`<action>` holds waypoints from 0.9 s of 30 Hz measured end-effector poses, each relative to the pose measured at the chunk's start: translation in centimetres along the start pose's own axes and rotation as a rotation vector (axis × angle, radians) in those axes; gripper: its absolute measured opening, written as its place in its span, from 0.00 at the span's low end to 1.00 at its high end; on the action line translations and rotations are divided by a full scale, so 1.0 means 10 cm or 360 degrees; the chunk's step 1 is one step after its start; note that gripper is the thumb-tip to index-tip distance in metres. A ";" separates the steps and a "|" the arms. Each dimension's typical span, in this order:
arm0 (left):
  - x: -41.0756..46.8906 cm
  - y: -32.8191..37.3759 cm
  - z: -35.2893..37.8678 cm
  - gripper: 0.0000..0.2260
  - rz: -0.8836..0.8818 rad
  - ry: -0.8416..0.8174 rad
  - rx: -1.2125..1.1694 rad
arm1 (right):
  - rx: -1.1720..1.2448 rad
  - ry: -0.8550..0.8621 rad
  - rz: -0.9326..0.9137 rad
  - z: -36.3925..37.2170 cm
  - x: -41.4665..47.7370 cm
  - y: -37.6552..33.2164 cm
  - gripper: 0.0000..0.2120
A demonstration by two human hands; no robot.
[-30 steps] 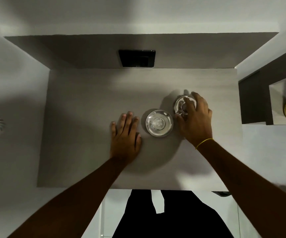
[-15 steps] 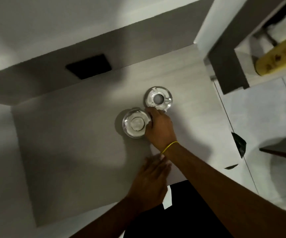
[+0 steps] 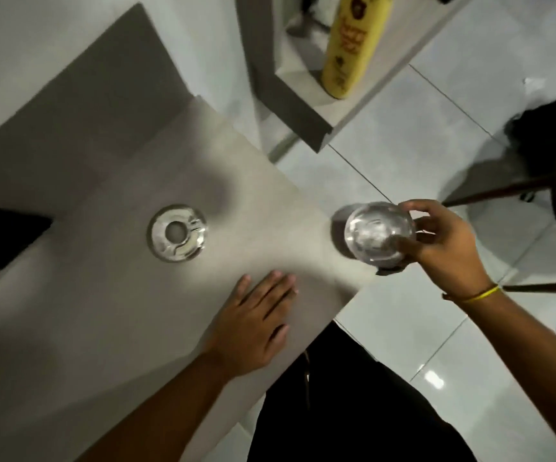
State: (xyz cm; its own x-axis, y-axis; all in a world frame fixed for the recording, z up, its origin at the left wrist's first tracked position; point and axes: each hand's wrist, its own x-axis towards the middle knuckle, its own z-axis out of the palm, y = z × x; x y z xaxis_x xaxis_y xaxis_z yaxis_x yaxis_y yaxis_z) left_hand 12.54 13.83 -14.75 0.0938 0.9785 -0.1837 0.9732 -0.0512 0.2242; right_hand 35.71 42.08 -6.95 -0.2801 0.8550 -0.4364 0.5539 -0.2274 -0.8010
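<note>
From my feed, my right hand [image 3: 443, 241] holds a clear round drinking glass [image 3: 378, 233] seen from above. The fingers curl over its far rim and the thumb presses its near side, so the glass sits just left of the palm. I take the second clear glass with a thick shiny base [image 3: 178, 232], standing upright on the pale grey table [image 3: 103, 295], as my landmark. The held glass is well to the right of it, over the table's right edge, partly above the white tiled floor [image 3: 420, 145]. I cannot tell whether its base touches the table. My left hand [image 3: 253, 325] lies flat on the table, below and to the right of the standing glass and apart from it, with fingers straight and close together, holding nothing. A thin yellow band [image 3: 480, 294] circles my right wrist. Far above and to the right of the standing glass, a tall yellow bottle [image 3: 353, 45] stands on a grey shelf [image 3: 306, 105]. A black rectangle [image 3: 3, 238] lies well to the left.
</note>
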 end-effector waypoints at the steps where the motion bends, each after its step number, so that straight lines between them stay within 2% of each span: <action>1: -0.02 -0.01 0.01 0.30 0.0003 0.0005 0.0019 | -0.0051 0.0075 0.0023 -0.15 0.06 0.14 0.26; 5: -0.01 -0.04 0.06 0.30 0.0022 0.0015 0.0041 | -0.0274 0.0383 0.0132 -0.51 0.35 0.73 0.28; 7: -0.01 -0.04 0.07 0.30 0.0029 0.0014 0.0051 | -0.0590 0.0383 0.0028 -0.52 0.52 1.02 0.28; 10: 0.01 -0.04 0.08 0.29 0.0031 0.0056 0.0072 | -0.1116 0.0139 -0.0157 -0.34 0.82 1.36 0.32; 14: 0.01 -0.01 0.11 0.29 0.0029 0.0142 0.0056 | -0.1862 -0.0355 -0.0345 -0.09 1.16 1.75 0.41; 17: -0.01 -0.02 0.10 0.30 0.0068 0.0212 0.0086 | -0.2048 -0.0492 -0.0379 -0.04 1.39 1.93 0.46; 19: -0.01 -0.03 0.10 0.30 0.0082 0.0219 0.0104 | -0.2117 -0.0520 -0.0458 0.01 1.55 2.03 0.44; 24: 0.02 -0.02 0.08 0.28 0.0062 0.0175 0.0139 | -0.2383 -0.0574 -0.0474 0.11 1.85 2.25 0.28; 25: 0.03 -0.02 0.08 0.28 0.0056 0.0178 0.0134 | -0.2403 -0.0584 -0.0470 0.12 1.88 2.27 0.28; 27: 0.03 -0.01 0.06 0.27 0.0056 0.0196 0.0099 | -0.2357 -0.0602 -0.0471 0.13 1.90 2.32 0.36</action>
State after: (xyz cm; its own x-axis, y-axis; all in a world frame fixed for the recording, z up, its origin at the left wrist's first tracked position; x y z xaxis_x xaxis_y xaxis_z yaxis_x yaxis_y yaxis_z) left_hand 12.62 14.01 -15.44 0.1057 0.9927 -0.0573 0.9812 -0.0947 0.1680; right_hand 42.25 52.48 -34.34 -0.5632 0.5698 -0.5985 0.6329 0.7631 0.1310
